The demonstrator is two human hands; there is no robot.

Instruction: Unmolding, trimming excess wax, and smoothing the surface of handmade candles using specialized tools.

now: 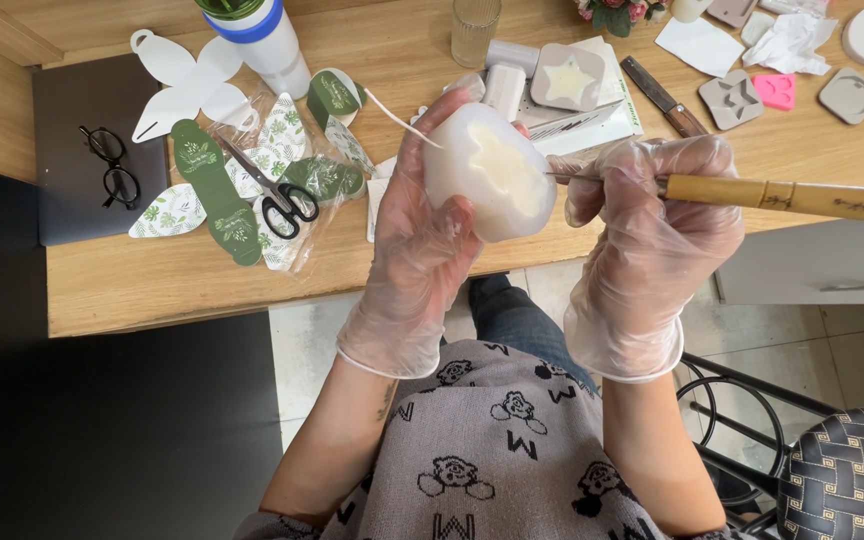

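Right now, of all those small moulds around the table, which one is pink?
The pink mould lies near the table's far right end, between a grey star-cut mould and a grey rounded mould. The others are grey or white.

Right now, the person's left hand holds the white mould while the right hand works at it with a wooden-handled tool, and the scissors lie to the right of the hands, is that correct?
Not quite: in the head view the scissors lie to the left of the hands, among the green leaf-print cards. The left hand does hold the white mould, and the right hand works with the wooden-handled tool.
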